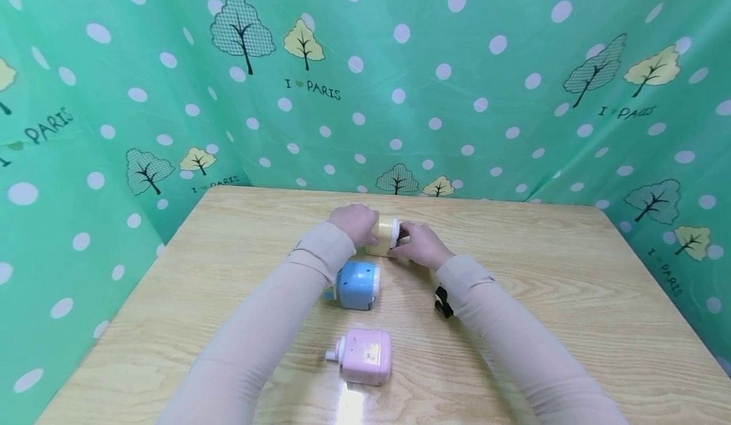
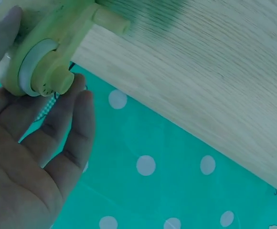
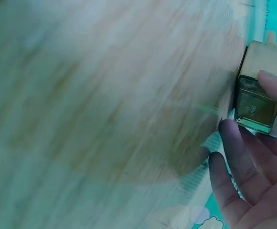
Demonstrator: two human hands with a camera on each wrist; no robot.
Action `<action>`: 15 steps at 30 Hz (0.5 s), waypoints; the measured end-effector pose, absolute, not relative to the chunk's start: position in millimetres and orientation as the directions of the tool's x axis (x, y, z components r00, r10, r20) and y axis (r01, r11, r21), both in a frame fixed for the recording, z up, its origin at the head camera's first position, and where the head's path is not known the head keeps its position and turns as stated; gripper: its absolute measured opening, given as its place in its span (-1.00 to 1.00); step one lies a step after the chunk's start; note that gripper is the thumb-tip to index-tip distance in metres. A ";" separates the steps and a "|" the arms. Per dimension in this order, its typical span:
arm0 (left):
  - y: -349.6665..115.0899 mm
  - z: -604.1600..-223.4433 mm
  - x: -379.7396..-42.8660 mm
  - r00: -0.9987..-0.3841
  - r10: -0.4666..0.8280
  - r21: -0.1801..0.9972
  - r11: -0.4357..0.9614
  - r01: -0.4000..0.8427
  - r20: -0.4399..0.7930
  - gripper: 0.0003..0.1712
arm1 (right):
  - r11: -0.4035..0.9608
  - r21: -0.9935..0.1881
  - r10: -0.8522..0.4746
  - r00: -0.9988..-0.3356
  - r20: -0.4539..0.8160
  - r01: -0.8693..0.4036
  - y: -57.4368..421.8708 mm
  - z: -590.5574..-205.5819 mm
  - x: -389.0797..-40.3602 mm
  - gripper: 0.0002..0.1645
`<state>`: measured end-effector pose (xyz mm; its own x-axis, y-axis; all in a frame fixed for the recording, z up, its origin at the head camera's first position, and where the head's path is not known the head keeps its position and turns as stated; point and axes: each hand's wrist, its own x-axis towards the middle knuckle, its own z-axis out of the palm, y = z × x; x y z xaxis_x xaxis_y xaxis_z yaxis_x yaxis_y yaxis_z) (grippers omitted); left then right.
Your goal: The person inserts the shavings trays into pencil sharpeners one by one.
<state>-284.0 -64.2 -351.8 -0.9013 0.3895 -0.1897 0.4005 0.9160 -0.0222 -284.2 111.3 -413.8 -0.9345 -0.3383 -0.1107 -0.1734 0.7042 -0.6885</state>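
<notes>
A yellow crank pencil sharpener [image 1: 383,235] is between both hands near the back of the table. My left hand [image 1: 355,223] grips its left end, thumb on one side and fingers on the other. In the left wrist view, the crank [image 2: 59,78] shows beside those fingers. My right hand [image 1: 424,245] holds the white-edged end between thumb and fingers. Its thumb lies beside a see-through shavings drawer [image 3: 255,105] in the right wrist view. Nearer me lie a blue sharpener [image 1: 357,285], partly behind the left sleeve, and a pink sharpener [image 1: 367,356], its crank pointing left.
The wooden table [image 1: 542,273] meets a green dotted curtain [image 1: 434,108] at the back and on both sides. A small black item [image 1: 443,302] shows at the right sleeve. Both forearms reach across the table either side of the blue and pink sharpeners.
</notes>
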 end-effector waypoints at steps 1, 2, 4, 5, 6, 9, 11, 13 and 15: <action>-64.0 -352.1 -283.9 -0.901 0.393 -0.035 0.914 0.405 -0.185 -0.50 | 0.701 -0.693 -0.339 -0.934 -0.115 -0.169 111.5 -413.8 -283.8 -0.37; -63.8 -352.8 -284.3 -0.901 0.395 -0.046 0.911 0.409 -0.180 -0.45 | 0.698 -0.697 -0.339 -0.933 -0.119 -0.165 112.0 -413.6 -283.4 -0.35; -64.0 -353.8 -284.5 -0.901 0.399 -0.052 0.910 0.412 -0.172 -0.33 | 0.692 -0.703 -0.349 -0.928 -0.128 -0.163 112.5 -413.0 -282.6 -0.27; -64.2 -353.9 -284.6 -0.901 0.401 -0.056 0.908 0.415 -0.168 -0.26 | 0.691 -0.702 -0.359 -0.924 -0.130 -0.170 113.0 -412.2 -282.4 -0.24; -64.6 -353.5 -284.5 -0.902 0.400 -0.053 0.909 0.413 -0.165 -0.19 | 0.690 -0.701 -0.370 -0.920 -0.132 -0.178 113.6 -410.7 -282.1 -0.21; -67.4 -348.3 -283.2 -0.912 0.384 -0.037 0.919 0.393 -0.143 -0.04 | 0.697 -0.685 -0.394 -0.911 -0.122 -0.210 116.1 -401.4 -281.2 -0.05; -71.4 -342.2 -282.3 -0.918 0.377 -0.031 0.923 0.383 -0.120 -0.03 | 0.701 -0.676 -0.397 -0.911 -0.107 -0.226 118.6 -392.1 -280.6 0.03; -76.1 -334.9 -281.0 -0.925 0.367 -0.019 0.929 0.370 -0.099 -0.03 | 0.701 -0.676 -0.380 -0.921 -0.082 -0.229 122.4 -382.2 -280.5 0.10; -81.9 -328.7 -279.9 -0.928 0.364 0.002 0.931 0.365 -0.084 -0.06 | 0.691 -0.690 -0.350 -0.935 -0.061 -0.214 127.5 -373.1 -280.9 0.10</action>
<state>-279.9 -81.9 -328.7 -0.9276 0.3639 -0.0842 0.3650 0.9310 0.0021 -280.9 127.5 -373.1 -0.9347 -0.3501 -0.0610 -0.2139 0.6914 -0.6901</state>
